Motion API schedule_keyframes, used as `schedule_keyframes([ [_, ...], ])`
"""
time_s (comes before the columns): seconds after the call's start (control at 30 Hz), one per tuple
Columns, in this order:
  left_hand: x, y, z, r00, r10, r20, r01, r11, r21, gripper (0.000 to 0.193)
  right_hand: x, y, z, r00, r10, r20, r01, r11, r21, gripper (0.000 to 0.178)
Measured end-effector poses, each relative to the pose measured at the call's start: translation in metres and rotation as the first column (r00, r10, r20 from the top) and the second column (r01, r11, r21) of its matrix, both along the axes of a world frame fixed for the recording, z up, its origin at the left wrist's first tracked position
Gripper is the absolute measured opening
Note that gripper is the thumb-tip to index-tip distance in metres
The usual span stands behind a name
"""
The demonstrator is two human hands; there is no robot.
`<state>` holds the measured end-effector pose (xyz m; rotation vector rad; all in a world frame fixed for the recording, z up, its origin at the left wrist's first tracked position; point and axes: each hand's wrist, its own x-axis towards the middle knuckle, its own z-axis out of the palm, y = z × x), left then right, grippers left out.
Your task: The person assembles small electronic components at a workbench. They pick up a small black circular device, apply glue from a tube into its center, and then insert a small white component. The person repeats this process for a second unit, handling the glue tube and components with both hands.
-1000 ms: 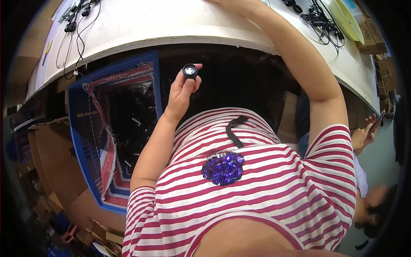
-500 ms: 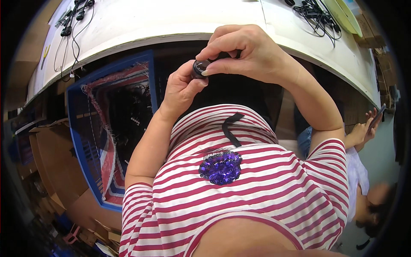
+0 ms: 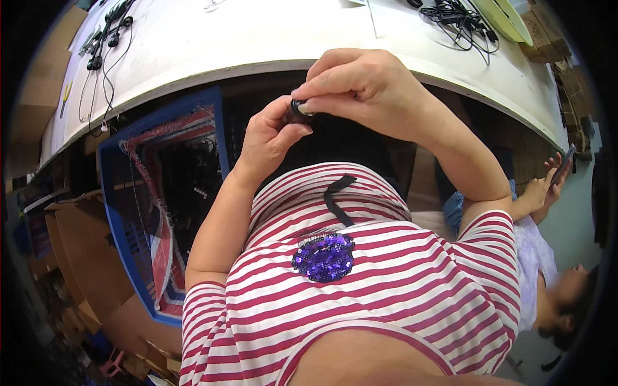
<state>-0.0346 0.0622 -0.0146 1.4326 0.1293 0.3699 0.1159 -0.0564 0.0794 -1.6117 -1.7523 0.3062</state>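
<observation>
Just short of the table's front edge, my left hand (image 3: 266, 136) holds a small black round part (image 3: 298, 116) between thumb and fingers. It looks like a short cylinder with a rim; its exact kind I cannot make out. My right hand (image 3: 368, 87) reaches in from the right, thumb and forefinger closed in a pinch on the rim of that same part. Those fingertips cover most of its face. Whether something smaller sits in the pinch is hidden.
Along the far side runs a white table (image 3: 257, 32). On it lie black cables with round heads (image 3: 96, 62) at left, a coiled black cable bundle (image 3: 457, 22) and a pale yellow basin (image 3: 508, 22) at right. A blue crate (image 3: 114, 219) stands left; another person (image 3: 534, 270) sits right.
My right thumb and forefinger have closed in on the black part, covering the dark round face that showed before. Both hands sit slightly lower in the picture, and the view has shifted a little.
</observation>
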Motion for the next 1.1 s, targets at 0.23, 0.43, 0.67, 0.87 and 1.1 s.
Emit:
schedule_keyframes([
  [0.23, -0.002, -0.004, -0.004, 0.995, 0.063, -0.082, -0.054, 0.992, 0.111, 0.028, 0.008, 0.001, 0.006, 0.992, 0.002, 0.125, -0.012, 0.997, 0.078, 0.019],
  [0.43, -0.004, 0.001, 0.007, 0.998, 0.042, -0.039, -0.044, 0.998, -0.053, 0.035, 0.133, 0.011, -0.004, 0.647, -0.627, 0.435, 0.596, 0.771, 0.224, 0.026],
  [0.67, -0.009, 0.002, 0.006, 0.999, 0.032, -0.025, -0.033, 0.997, -0.068, 0.041, 0.192, 0.014, -0.032, 0.459, -0.705, 0.541, 0.748, 0.635, 0.192, 0.038],
  [0.87, -0.013, 0.007, 0.002, 0.996, 0.084, -0.039, -0.087, 0.994, -0.068, 0.039, 0.146, 0.020, -0.015, 0.788, -0.615, 0.006, 0.615, 0.787, -0.048, 0.028],
  [1.1, -0.019, 0.011, 0.007, 0.996, 0.042, 0.077, -0.029, 0.986, -0.166, 0.046, 0.065, 0.051, -0.045, 0.964, -0.205, -0.167, 0.222, 0.971, 0.092, 0.025],
])
